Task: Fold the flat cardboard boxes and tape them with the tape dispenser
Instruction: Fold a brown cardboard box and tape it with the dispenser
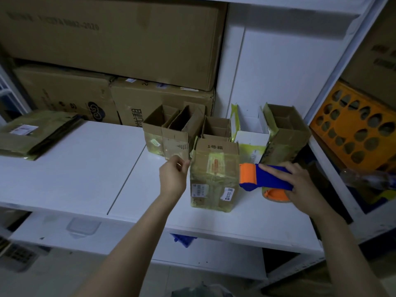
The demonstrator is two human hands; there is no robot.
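Gripping the tape dispenser (263, 181), right hand (300, 183) wraps its handle; left hand (174, 175) pinches the taped box (214, 174) at its left edge (upright, on white table (85, 168)).

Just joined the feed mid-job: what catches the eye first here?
The bright blue-and-orange tape dispenser, gripped by the right hand, stands out right of the taped box on the white shelf. The left hand pinches that box's upper left edge. Behind it stands a row of open boxes, with an orange crate at far right.
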